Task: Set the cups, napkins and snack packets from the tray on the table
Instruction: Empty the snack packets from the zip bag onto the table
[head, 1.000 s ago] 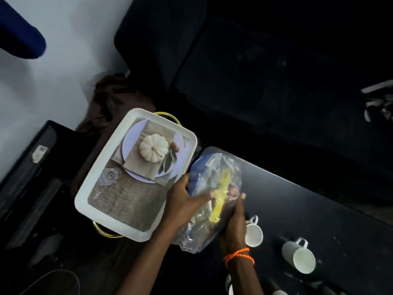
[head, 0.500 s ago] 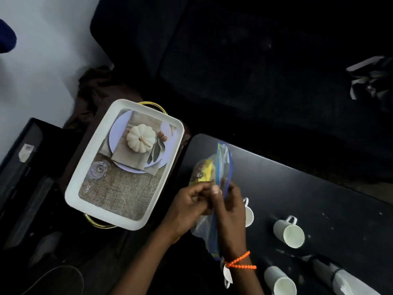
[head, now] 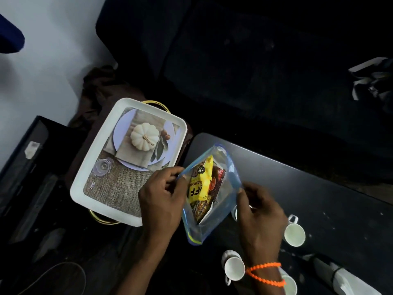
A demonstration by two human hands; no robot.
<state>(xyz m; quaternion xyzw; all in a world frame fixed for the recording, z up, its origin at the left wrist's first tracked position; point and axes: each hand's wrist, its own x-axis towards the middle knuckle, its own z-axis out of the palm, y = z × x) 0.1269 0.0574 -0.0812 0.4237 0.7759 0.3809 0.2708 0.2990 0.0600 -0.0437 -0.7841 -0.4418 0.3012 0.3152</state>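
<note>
A clear zip bag [head: 223, 213] with a blue rim hangs over the left end of the black table [head: 319, 199]. Its mouth is pulled wide. My left hand [head: 161, 201] pinches the left rim and my right hand [head: 261, 220] pinches the right rim. Inside lie a yellow snack packet [head: 201, 184] and darker packets [head: 217, 179]. White cups stand on the table: one [head: 294, 234] right of my right hand, one [head: 234, 268] by my wrist, another [head: 290, 285] partly hidden behind the wrist. A wrapped stack of napkins [head: 348, 279] lies at the lower right.
The white tray [head: 100, 150] with gold handles and a printed pumpkin picture sits left of the table, with nothing loose on it. A dark sofa [head: 255, 60] fills the far side. A black box [head: 25, 167] and a cable [head: 53, 277] are at the left.
The bag was held flat and edge-on between both hands. Now my hands have moved apart and spread its mouth, showing the packets inside.
</note>
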